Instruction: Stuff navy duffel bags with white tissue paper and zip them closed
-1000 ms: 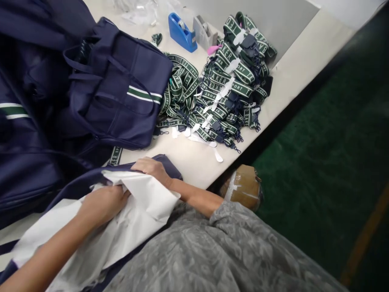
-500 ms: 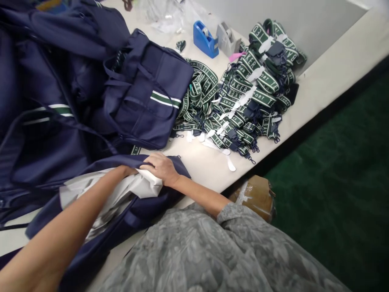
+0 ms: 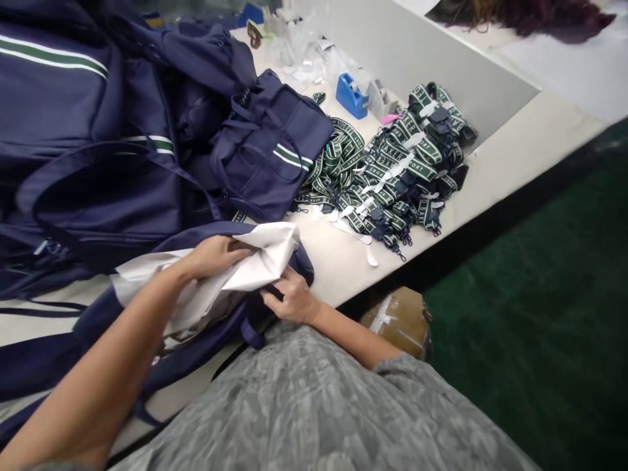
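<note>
An open navy bag (image 3: 196,366) lies on its side along the table's near edge, with crumpled white paper (image 3: 272,252) bulging from its mouth. My left hand (image 3: 216,256) is closed on the paper, its fingers curled under a raised fold. At the bag's right end, my right hand (image 3: 293,297) grips the bag's edge close beside the paper; some of its fingertips are hidden behind the paper and cloth. The inside of the bag is mostly covered by the paper.
More navy bags (image 3: 88,176) with green and white stripes are heaped at left. Green lettered straps (image 3: 392,170) with clips lie bundled at right, near a blue tape dispenser (image 3: 351,97) and a grey one (image 3: 380,99). A taped carton (image 3: 400,320) stands below the table edge.
The paper's right end has risen out of the bag's mouth. My left hand has come up into view with it, and my right hand has shifted down to the bag's near edge. The view has shifted.
</note>
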A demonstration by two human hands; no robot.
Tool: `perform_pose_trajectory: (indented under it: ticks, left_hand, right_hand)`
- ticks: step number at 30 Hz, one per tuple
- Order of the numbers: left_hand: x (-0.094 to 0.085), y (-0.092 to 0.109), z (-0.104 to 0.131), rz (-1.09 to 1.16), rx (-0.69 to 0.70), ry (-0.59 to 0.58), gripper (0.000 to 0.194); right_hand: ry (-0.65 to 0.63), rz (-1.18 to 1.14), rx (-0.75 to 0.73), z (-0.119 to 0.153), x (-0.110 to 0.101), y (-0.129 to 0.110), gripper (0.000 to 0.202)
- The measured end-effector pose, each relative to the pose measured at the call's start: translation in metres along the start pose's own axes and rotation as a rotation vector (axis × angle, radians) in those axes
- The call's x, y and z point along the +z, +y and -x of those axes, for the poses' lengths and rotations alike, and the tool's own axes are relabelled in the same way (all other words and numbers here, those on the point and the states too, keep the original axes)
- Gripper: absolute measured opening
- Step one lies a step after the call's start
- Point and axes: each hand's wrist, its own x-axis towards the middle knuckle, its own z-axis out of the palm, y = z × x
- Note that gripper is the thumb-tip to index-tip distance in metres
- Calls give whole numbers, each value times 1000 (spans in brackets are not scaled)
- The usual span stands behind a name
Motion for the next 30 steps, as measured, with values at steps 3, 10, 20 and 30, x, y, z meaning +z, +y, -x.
perform_pose_trajectory:
  ticks: [3,10,20,30]
  left_hand:
    - [-5,14,37,51,174,-39,65]
    - [18,20,16,-129,260,-14,57]
    - [8,11,-2,-425,170,89,43]
    - [38,3,23,-187,415,-145,58]
  right_hand:
    - [-110,54,-55,-2,2,3,19]
    - [-355,280,-127,-35,-5,-8,34]
    - [-973,280,-100,-86,-51,-3,53]
    - [-750,152,-28,-50,-39,-22,29]
